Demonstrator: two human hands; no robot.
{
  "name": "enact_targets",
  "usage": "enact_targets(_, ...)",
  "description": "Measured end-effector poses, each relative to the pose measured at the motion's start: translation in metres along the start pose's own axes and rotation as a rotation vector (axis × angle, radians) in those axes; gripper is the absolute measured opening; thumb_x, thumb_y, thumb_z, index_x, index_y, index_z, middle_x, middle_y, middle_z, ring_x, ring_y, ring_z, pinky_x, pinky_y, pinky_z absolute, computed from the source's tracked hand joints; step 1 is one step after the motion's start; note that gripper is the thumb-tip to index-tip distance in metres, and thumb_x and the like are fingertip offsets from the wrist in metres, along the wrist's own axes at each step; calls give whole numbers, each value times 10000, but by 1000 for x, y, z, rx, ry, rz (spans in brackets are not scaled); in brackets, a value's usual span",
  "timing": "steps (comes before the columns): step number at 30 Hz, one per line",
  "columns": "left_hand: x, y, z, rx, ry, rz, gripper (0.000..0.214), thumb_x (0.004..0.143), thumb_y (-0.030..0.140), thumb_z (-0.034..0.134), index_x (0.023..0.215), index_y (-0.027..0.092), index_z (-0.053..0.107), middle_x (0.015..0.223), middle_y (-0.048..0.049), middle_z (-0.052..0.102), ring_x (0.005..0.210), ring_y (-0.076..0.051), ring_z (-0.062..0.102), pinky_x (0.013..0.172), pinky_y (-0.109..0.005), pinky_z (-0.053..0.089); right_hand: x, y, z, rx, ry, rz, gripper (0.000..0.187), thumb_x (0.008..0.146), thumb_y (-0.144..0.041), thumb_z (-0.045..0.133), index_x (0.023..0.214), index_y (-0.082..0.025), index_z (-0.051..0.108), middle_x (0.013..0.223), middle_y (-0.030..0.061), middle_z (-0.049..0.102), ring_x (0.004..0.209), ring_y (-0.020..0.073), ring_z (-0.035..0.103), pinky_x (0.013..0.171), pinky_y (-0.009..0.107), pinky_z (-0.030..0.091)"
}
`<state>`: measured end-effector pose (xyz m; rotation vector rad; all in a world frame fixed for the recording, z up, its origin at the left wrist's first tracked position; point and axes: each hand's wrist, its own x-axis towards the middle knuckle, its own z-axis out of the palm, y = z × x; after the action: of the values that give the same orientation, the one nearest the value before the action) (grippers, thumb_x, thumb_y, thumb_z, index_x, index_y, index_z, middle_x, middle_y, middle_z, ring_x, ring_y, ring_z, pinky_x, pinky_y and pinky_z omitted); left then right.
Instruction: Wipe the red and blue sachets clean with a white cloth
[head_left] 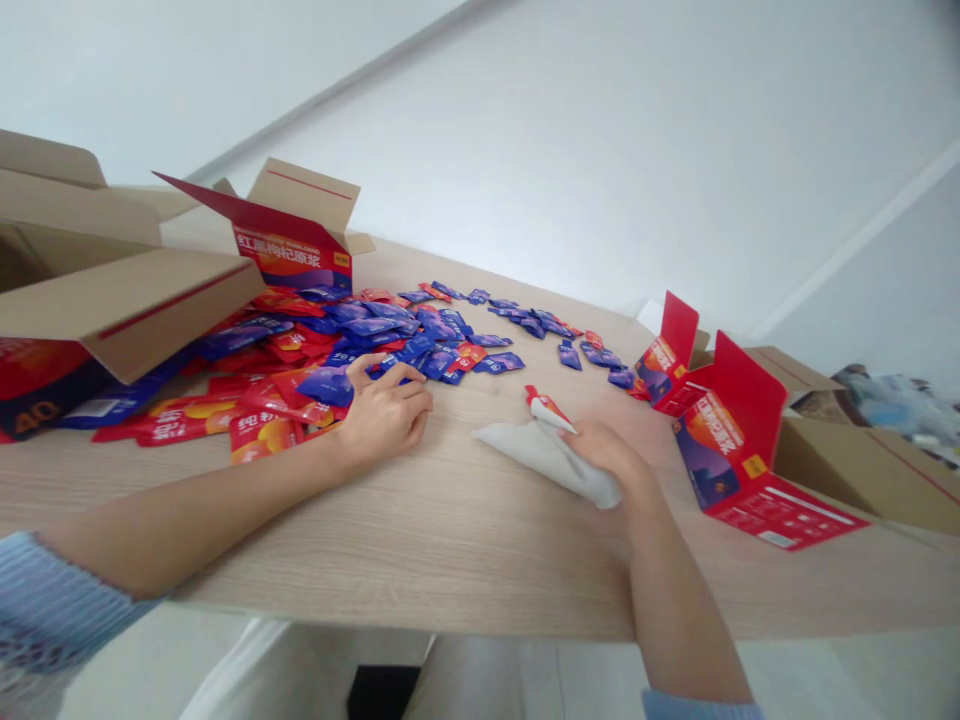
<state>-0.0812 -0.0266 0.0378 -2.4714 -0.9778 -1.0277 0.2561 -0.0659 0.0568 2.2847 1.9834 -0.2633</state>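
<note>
My left hand (pixel 386 405) rests at the near edge of a heap of blue sachets (pixel 442 325), its fingers curled in against them. What is under the fingertips is hidden. Larger red pouches (pixel 195 418) lie beside the left wrist. Over the middle of the table, my right hand (pixel 600 450) is closed on a pale grey-white cloth (pixel 532 455). A red sachet (pixel 546 405) sticks out from the folded cloth beside the fingers of that hand.
Open cartons (pixel 127 305) and a red box (pixel 292 250) stand at the left. Two open red boxes (pixel 727 430) stand at the right, the smaller one (pixel 667 365) behind. Loose blue sachets (pixel 536 322) trail across the back of the wooden table (pixel 420 560). Plastic bags (pixel 892 400) sit far right.
</note>
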Motion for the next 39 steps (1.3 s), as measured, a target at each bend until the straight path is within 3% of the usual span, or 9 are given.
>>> enact_targets(6, 9, 6, -2, 61, -200, -52, 275, 755, 152, 446, 707, 221, 707, 729, -41, 707, 828, -218, 619, 996, -523, 277, -26, -43, 5, 232, 44, -253, 425, 944, -396, 341, 830, -165, 679, 864, 95, 717, 768, 197, 637, 637, 241, 389)
enact_targets(10, 11, 15, -9, 156, -279, -223, 291, 753, 212, 447, 793, 186, 734, 867, -103, 714, 959, -272, 607, 889, -438, 405, -22, -52, 9, 349, 57, -233, 435, 945, -393, 342, 739, -153, 642, 780, 80, 693, 710, 188, 606, 602, 235, 367)
enact_targets(15, 5, 57, -1, 184, -368, -298, 309, 789, 265, 439, 806, 143, 722, 908, -144, 704, 1046, -308, 581, 898, -424, 436, -12, -48, 17, 469, 90, -167, 392, 904, -396, 406, 671, -151, 603, 672, 53, 639, 648, 174, 558, 577, 237, 355)
enact_targets(19, 3, 73, 28, -12, -434, -157, 361, 835, 256, 418, 1073, 177, 679, 1085, -92, 691, 1077, -259, 592, 936, -387, 445, -5, -29, 15, 723, 508, -77, 458, 897, -481, 350, 740, -139, 611, 643, 34, 600, 625, 178, 536, 576, 254, 386)
enact_targets(23, 16, 41, 57, -318, -638, 103, 491, 858, 220, 399, 1328, 313, 505, 1374, 35, 517, 1320, -176, 406, 1075, -338, 339, -5, -7, 2, 750, 1091, -19, 486, 907, -498, 320, 925, -125, 631, 853, 97, 659, 810, 228, 590, 733, 314, 443)
enact_targets(27, 25, 10, 69, -384, -652, 165, 495, 868, 223, 396, 1356, 244, 476, 1493, -4, 345, 1431, -188, 148, 1140, -383, 214, -3, 6, -3, 823, 1371, 77, 548, 936, -480, 240, 1065, -84, 596, 1023, 163, 642, 975, 261, 593, 833, 372, 446)
enact_targets(32, 16, 39, 66, -186, -322, -174, 476, 917, 312, 325, 1307, 97, 495, 1442, -120, 424, 1411, -231, 220, 1133, -404, 244, 0, 13, 0, 810, 1384, 131, 532, 945, -466, 217, 1110, -97, 563, 1065, 179, 624, 1020, 278, 582, 868, 418, 433)
enact_targets(35, 16, 55, 71, -130, -374, -326, 596, 899, 477, 346, 1311, 69, 483, 1389, -169, 475, 1380, -305, 274, 1120, -460, 238, -4, 2, 2, 719, 1385, 158, 500, 947, -462, 233, 1088, -111, 560, 1038, 190, 618, 1031, 298, 570, 860, 425, 422)
enact_targets(39, 25, 45, 78, -203, -589, -340, 844, 823, 672, 344, 1426, 82, 339, 1510, -169, 280, 1405, -333, 194, 1132, -509, 121, -13, -19, 4, 604, 1323, 153, 399, 928, -467, 325, 997, -155, 565, 948, 143, 621, 937, 275, 587, 801, 384, 433)
